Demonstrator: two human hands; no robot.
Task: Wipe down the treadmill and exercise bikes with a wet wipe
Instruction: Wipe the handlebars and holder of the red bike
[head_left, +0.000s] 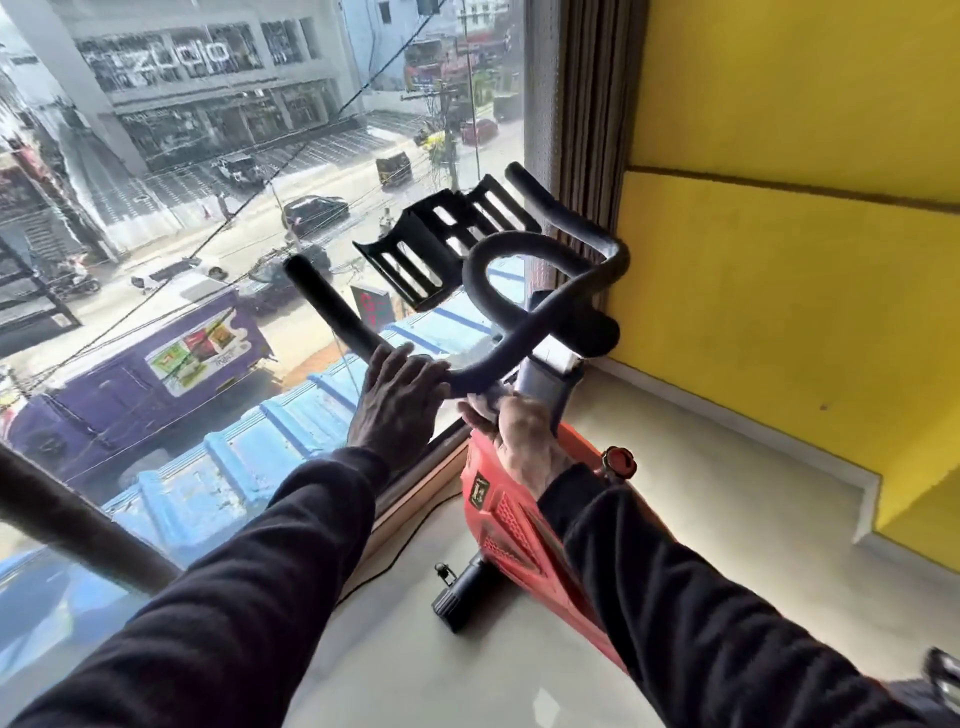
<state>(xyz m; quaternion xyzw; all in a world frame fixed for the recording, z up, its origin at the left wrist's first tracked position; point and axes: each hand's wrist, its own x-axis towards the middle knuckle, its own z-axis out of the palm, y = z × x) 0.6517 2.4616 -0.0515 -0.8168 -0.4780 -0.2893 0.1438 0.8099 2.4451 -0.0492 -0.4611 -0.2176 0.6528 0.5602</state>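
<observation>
White wipe (485, 402) in R hand (519, 441) (L hand (397, 400) on handlebar (519, 291)).

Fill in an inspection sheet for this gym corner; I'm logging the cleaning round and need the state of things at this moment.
Surface: pale floor, bare where visible.
Job's things: exercise bike with red body and black handlebar; white wet wipe against the handlebar near its stem.
Clutter: nothing seen.
Grips: left hand rests over the handlebar, fingers fairly straight; right hand holds the wipe.
Cables: thin dark cord along the floor by the window base.
Surroundings: large window onto a street, yellow wall, curtain in the corner, black slotted tray on the bike.
</observation>
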